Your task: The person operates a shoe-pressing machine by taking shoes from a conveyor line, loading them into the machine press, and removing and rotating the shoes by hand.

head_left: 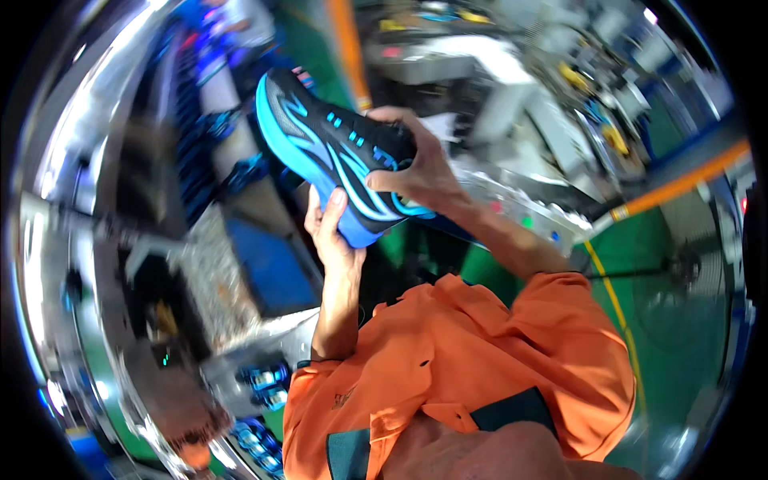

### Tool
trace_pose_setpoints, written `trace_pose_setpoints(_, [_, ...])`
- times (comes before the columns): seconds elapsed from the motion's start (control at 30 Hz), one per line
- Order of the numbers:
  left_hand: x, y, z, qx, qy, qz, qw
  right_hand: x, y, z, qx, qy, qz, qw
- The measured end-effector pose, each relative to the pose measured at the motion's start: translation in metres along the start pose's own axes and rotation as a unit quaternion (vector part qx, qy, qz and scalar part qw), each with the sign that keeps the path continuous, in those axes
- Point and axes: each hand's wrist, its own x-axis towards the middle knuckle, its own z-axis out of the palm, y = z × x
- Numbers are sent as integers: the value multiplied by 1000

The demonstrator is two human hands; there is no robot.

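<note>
A black sneaker (320,132) with bright blue trim and a thick blue sole is held up in front of me, its toe pointing to the far left and its upper side turned toward the right. My left hand (332,228) grips the sole from below near the heel, thumb pressed along its side wall. Around the collar and tongue, my right hand (420,164) has its fingers and thumb closed on the ankle opening. The inside of the shoe is mostly hidden behind that hand.
On the left runs a line carrying more blue shoes (246,172), beside a blue panel (272,264). Further shoes (268,384) sit at lower left. A grey machine (512,104) with buttons and an orange rail (680,188) stand at right. Another person (248,20) is at the far left.
</note>
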Motion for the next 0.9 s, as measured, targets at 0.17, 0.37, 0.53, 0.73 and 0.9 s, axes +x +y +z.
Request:
trace_pose_setpoints(0.17, [16, -116, 81, -12, -79, -108, 991, -45, 54, -126, 77, 230, 84, 966])
trace_pose_setpoints(0.37, [52, -234, 176, 111, -212, -227, 944, -96, 85, -273, 129, 430, 134, 884])
trace_pose_setpoints(0.53, [118, -368, 243, 288, -237, -205, 905, -143, 110, -358, 22, 555, 38, 831])
trace_pose_setpoints(0.73, [207, -519, 286, 622, -214, -33, 752, -180, 84, -385, -169, 590, 109, 782])
trace_pose_setpoints(0.9, [239, -543, 262, 631, -148, 42, 760, -169, 75, -391, -248, 630, 155, 719])
